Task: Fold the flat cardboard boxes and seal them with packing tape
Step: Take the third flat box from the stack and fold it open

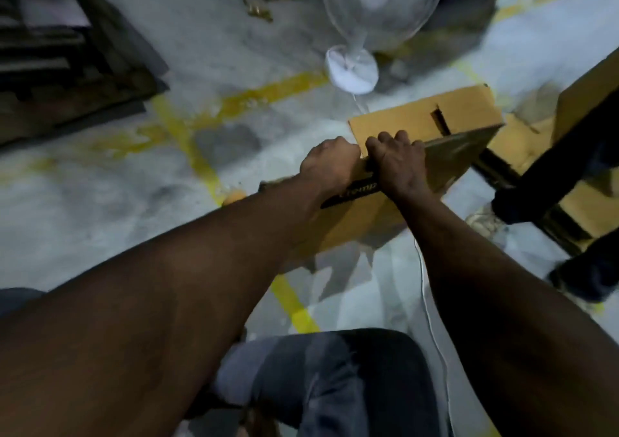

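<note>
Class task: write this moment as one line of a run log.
stage: folding | left hand: grips cardboard box corner | right hand: grips its top edge | box: on floor

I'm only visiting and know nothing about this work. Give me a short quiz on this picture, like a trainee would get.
1. True or false: the white fan stands on a table.
2. The painted floor lines are: A red, B yellow, C blue.
3. What are the left hand and right hand both on?
Key: 1 false, it stands on the floor; 2 B; 3 the cardboard box.
</note>
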Available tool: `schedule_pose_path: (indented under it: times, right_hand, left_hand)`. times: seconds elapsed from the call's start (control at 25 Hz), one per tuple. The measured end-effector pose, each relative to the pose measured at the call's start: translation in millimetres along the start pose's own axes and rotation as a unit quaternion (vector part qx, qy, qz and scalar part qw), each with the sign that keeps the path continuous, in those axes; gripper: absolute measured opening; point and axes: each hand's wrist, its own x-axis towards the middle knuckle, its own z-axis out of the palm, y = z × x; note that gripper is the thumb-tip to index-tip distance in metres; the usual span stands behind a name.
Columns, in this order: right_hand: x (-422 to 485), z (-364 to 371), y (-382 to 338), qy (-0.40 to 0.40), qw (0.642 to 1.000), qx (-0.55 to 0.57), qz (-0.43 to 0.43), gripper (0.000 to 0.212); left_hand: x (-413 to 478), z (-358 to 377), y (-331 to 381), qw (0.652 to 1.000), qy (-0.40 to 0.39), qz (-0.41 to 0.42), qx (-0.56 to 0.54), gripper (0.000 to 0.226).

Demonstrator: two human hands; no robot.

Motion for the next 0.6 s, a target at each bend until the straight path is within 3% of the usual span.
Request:
schedule_pose_path:
  times: [0.12, 0.24, 0.4, 0.6]
  right_hand:
    - [-12.6, -66.8, 5.4, 0.068, 0.997, 0.020, -0.004, 0.029]
    - [-29.0, -126.2, 7.5, 0.116, 0.992, 0.048, 0.022, 0.052]
    - [-37.6, -182.7, -16.3, 0.049, 0.995, 0.060, 0.062, 0.095]
    - [-22.0, -251.7, -114.3, 0.040, 0.994, 0.080, -0.056, 0.106]
  left_hand:
    - [-34.0, -72.1, 3.0, 0.994, 0.057, 0.044, 0.081, 0.023]
    - [-88.5, -126.9, -28.4, 0.985, 0.086, 0.051, 0.142, 0.021]
    - [-179.4, -181.2, -89.4, 0.976, 0.115, 0.020, 0.181, 0.022]
    - [-290.2, -230.4, -167.3, 0.965, 0.123, -0.021, 0.229, 0.026]
